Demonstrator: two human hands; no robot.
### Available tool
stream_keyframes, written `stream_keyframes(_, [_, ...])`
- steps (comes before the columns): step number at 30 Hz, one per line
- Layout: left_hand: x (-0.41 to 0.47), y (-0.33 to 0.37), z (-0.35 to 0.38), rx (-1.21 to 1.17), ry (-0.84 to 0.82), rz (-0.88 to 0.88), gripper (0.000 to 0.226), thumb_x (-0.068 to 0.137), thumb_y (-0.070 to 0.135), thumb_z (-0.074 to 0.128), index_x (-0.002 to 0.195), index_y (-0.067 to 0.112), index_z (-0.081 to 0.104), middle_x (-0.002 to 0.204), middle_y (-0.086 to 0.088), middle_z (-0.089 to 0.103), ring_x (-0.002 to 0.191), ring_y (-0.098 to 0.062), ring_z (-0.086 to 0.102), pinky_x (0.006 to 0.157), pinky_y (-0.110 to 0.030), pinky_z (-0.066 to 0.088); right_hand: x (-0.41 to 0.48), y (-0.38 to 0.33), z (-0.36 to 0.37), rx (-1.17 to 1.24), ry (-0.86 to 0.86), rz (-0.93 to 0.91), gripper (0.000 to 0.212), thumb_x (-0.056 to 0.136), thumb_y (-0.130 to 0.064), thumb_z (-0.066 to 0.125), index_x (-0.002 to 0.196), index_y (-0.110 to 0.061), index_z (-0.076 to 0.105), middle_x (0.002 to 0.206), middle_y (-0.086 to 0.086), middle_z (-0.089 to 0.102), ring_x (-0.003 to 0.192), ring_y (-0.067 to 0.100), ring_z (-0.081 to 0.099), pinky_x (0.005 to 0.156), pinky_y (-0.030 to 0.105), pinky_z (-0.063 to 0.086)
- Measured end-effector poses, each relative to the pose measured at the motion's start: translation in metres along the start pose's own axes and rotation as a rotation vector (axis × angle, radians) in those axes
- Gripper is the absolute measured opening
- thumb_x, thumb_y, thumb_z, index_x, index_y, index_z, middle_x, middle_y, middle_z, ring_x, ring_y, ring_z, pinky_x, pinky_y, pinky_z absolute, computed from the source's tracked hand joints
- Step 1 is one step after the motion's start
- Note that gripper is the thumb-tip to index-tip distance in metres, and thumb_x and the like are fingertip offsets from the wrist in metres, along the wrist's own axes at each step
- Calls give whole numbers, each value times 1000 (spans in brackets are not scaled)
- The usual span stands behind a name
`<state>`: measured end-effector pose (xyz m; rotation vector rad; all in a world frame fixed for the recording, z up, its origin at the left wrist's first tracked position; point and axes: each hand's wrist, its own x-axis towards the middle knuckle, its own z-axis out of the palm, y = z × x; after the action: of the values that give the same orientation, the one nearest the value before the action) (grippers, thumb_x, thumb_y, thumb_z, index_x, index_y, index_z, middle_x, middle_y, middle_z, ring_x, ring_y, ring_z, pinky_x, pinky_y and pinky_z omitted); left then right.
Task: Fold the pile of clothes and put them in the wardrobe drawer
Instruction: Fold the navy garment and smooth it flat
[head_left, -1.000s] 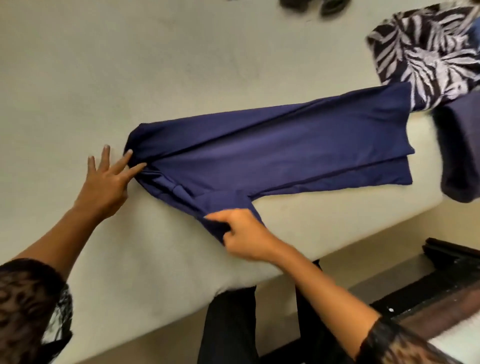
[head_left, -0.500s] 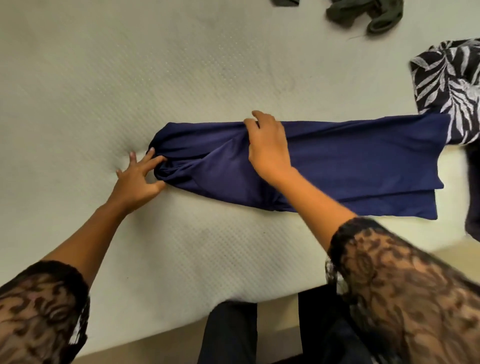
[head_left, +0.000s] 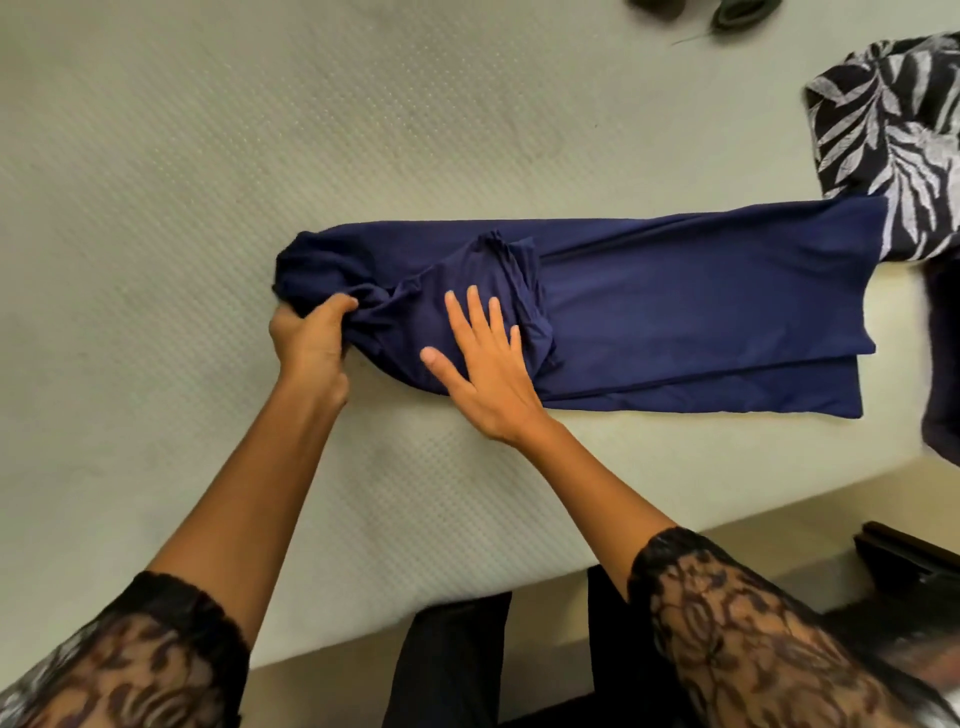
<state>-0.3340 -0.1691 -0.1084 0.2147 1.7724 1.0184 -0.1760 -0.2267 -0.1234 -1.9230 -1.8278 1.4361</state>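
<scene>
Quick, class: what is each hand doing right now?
Left hand: closed, gripping the bunched end of the navy garment.
Right hand: open, fingers spread, pressing flat on the garment.

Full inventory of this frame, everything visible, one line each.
mattress: 1, cream, textured, fills most of the view
navy garment: 1, navy blue, laid left to right across mattress centre, left end bunched
leaf-print garment: 1, black and white, top right, tucked under the navy one's right end
dark garment: 1, dark, right edge, mostly cut off
dark green items: 2 pieces, top edge, cut off
dark furniture: 1, black-brown, bottom right beside the mattress
trousers: 1 pair, black, bottom centre
lace sleeves: 2, black patterned, bottom corners
left hand: grips the bunched left end
right hand: flat, fingers spread on the navy fabric
</scene>
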Motion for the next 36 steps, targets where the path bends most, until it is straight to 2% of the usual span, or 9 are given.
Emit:
stream_keyframes(4, [-61, 13, 52, 176, -250, 369, 62, 71, -8, 63, 130, 0, 45, 123, -9, 57, 102, -13, 60, 95, -27, 47, -13, -23, -50, 890, 255, 164, 47, 99, -37, 36, 144, -28, 28, 147, -9, 33, 129, -1, 34, 112, 25, 25])
stream_keyframes(9, [-127, -29, 119, 595, -800, 467, 81, 77, 4, 65, 146, 17, 25, 114, 1, 57, 95, -11, 56, 85, -21, 47, -29, 23, -119, 1601, 294, 254, 27, 80, -42, 56, 93, -21, 65, 76, 1, 64, 64, 14, 59, 57, 24, 47])
stream_keyframes(11, [-139, -54, 134, 804, -895, 526, 72, 84, 7, 59, 146, 19, 25, 123, -4, 55, 109, -17, 53, 95, -28, 44, -31, 57, -129, 1535, 384, 306, 9, 87, -19, 57, 78, -18, 56, 61, -1, 57, 55, 12, 55, 49, 22, 46])
stream_keyframes(15, [-133, -82, 130, 956, -694, 732, 37, 87, 7, 53, 124, 9, 56, 123, -8, 58, 114, -27, 51, 97, -31, 35, -25, 108, -134, 1250, 407, 454, 53, 86, 15, 37, 125, -16, 54, 113, 7, 64, 98, 24, 63, 77, 42, 56])
stream_keyframes(18, [-113, -91, 112, 1012, -538, 900, 36, 77, 4, 51, 111, 1, 63, 116, -18, 61, 108, -38, 55, 95, -32, 35, -20, 121, -133, 1154, 404, 472, 63, 84, 19, 33, 134, -15, 49, 122, 7, 61, 105, 23, 61, 86, 46, 53])
stream_keyframes(22, [-83, -89, 95, 1248, -455, 1075, 52, 76, 3, 55, 128, 0, 52, 137, -26, 43, 127, -49, 37, 101, -53, 35, -21, 119, -126, 804, 547, 493, 52, 84, 5, 48, 131, -16, 47, 117, 3, 60, 93, 14, 60, 82, 31, 53])
stream_keyframes(25, [-73, -86, 104, 1471, -559, 1109, 63, 86, 22, 63, 142, 10, 36, 151, -21, 21, 139, -46, 13, 110, -55, 17, -34, 127, -124, 536, 685, 475, 49, 86, -6, 58, 132, -13, 44, 127, 2, 51, 113, 14, 49, 87, 18, 38])
stream_keyframes(31, [-80, -103, 151, 1614, -630, 1131, 76, 86, 62, 38, 149, 26, 14, 157, -11, -2, 141, -40, -9, 111, -56, -1, -55, 200, -164, 56, 864, 639, 62, 89, -25, 59, 141, -7, 32, 155, 14, 16, 143, 29, 12, 113, 38, 14])
stream_keyframes(36, [-82, -137, 175, 1725, -494, 943, 84, 82, 73, 24, 146, 32, -11, 155, -5, -18, 140, -35, -20, 108, -54, -15, -71, 256, -203, 46, 689, 799, 83, 89, -44, 56, 148, -5, 12, 156, 13, 11, 143, 28, 10, 114, 43, 13])
